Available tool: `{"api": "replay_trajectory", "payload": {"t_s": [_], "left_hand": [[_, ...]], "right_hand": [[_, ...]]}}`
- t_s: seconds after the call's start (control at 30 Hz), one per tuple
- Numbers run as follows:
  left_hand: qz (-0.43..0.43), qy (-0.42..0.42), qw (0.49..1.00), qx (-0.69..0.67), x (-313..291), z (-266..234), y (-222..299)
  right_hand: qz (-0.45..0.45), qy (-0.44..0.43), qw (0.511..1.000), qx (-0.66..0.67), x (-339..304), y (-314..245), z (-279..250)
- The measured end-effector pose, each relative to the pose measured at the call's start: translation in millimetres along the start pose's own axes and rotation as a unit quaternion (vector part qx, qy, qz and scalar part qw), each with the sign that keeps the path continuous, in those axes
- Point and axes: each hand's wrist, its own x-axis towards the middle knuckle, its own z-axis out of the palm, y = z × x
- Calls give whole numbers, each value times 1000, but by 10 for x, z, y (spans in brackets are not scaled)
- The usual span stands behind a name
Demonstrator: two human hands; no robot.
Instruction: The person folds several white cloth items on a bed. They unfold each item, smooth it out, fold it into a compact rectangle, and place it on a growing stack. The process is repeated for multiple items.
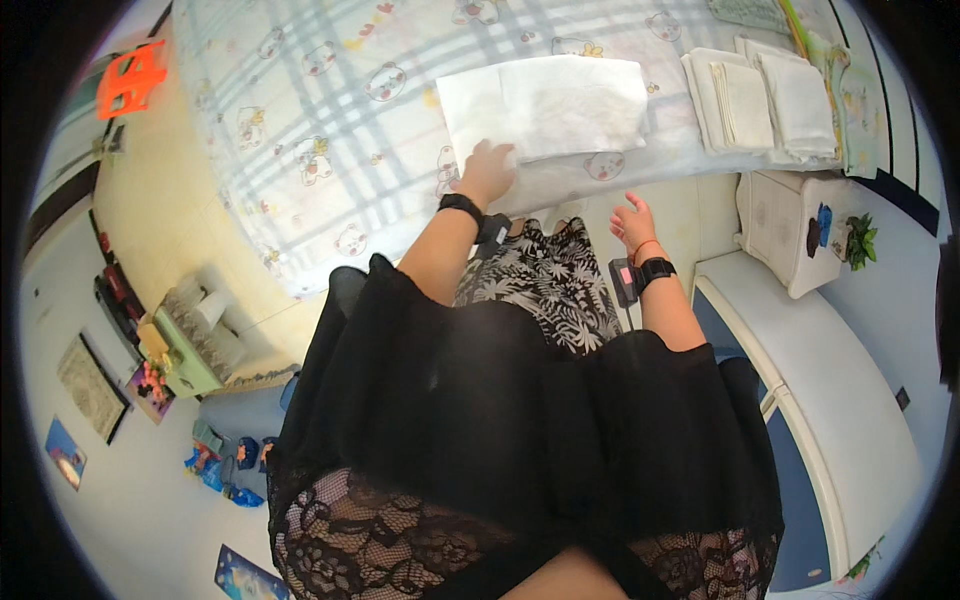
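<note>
A white cloth (580, 105), folded into a wide rectangle, lies flat near the front edge of the bed. My left hand (488, 172) is at its near left part, fingers stretched out over the fabric and slightly blurred; it does not appear to grip it. My right hand (633, 222) hangs in the air just off the bed's edge, to the right of and nearer than the cloth. Its fingers are apart and nothing is in them. Black straps with small devices sit on both wrists.
The bed has a checked, bear-patterned sheet (300, 110). Folded cream cloths (735, 100) lie in stacks at its right end. A white bedside cabinet (785, 225) stands right of me, beside a pale curved-edged piece of furniture (850, 380). An orange stool (130, 80) is far left.
</note>
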Motion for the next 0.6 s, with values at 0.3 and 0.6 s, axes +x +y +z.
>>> {"api": "replay_trajectory", "payload": {"t_s": [0.3, 0.6], "left_hand": [[-108, -41, 991, -74, 369, 282, 215], [-27, 299, 954, -14, -52, -97, -777]], "right_hand": [[-3, 25, 998, -62, 29, -29, -4], [-227, 15, 911, -345, 752, -244, -12]]}}
